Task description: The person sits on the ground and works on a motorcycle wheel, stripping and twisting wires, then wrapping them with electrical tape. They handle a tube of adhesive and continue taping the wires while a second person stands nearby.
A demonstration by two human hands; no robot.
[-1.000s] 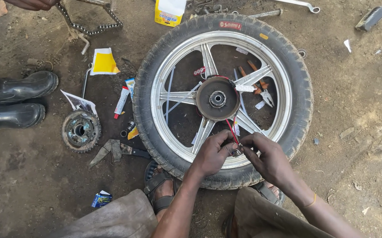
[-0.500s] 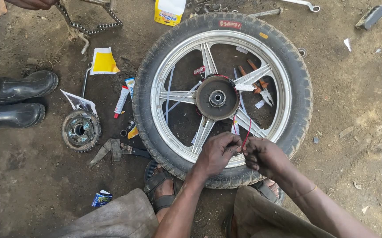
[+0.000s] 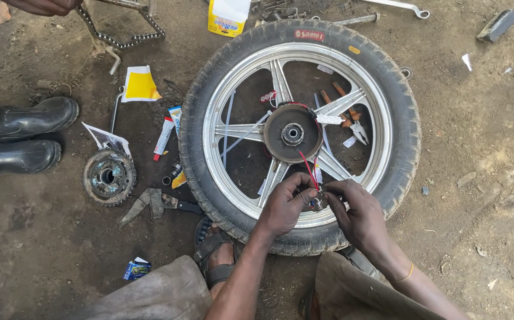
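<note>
A motorcycle wheel (image 3: 399,136) with a black tyre and silver spoked alloy rim lies flat on the dirt. Its dark round hub (image 3: 292,134) sits at the centre, with thin red wires (image 3: 308,169) running from it toward me. My left hand (image 3: 283,204) and my right hand (image 3: 358,216) meet over the near rim, both pinching a small metal part (image 3: 317,203) at the wire ends. My sandalled foot (image 3: 215,255) rests just below the tyre.
A round metal sprocket hub (image 3: 107,176) lies left of the wheel, beside a tube (image 3: 163,138), yellow card (image 3: 140,84) and flat tool (image 3: 150,203). Pliers (image 3: 352,121) lie inside the rim. Another person's black boots (image 3: 20,133) stand far left; chain (image 3: 120,35), bottle (image 3: 227,16) at top.
Both hands have drawn slightly nearer to me, from over the spokes to the near rim, and closed together on the small part at the red wire ends.
</note>
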